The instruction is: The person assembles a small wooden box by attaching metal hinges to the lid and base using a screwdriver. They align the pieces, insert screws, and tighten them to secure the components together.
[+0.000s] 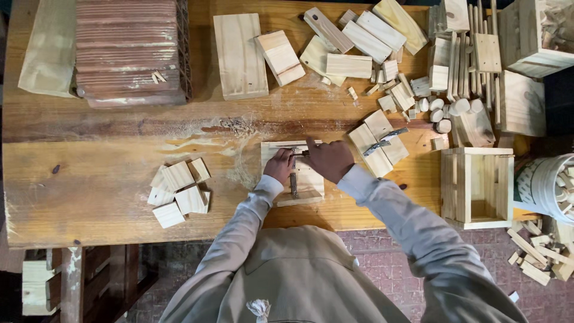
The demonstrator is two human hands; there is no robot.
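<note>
Pale pine blocks (pixel 179 192) sit in a heap at the left of my desk (pixel 89 179); I count about six, though some overlap and the number is unsure. Behind them, at the far left edge, a stack of reddish ridged boards (pixel 128 51) runs out of the top of the view beside a light flat bag (pixel 51 45) that is cut off as well.

Nearer the middle, my left hand (pixel 279 166) is curled tight around the top of a thin metal tool (pixel 293 179) standing across a small pine frame (pixel 293 173) right in front of me. What kind of tool it is I cannot make out. My right hand (pixel 329 159) is closed too, knuckles up, pressing on the frame's far edge; whatever it grips is hidden beneath it, and it also hides part of the frame.

Just right of that hand, a dark metal clamp-like piece (pixel 384 140) lies on two flat boards (pixel 378 140). Further right stands one slatted wooden crate (pixel 476 186). At the right edge a white bucket (pixel 547 186) of scraps is cut off, with offcuts (pixel 538 254) scattered on the floor below.
</note>
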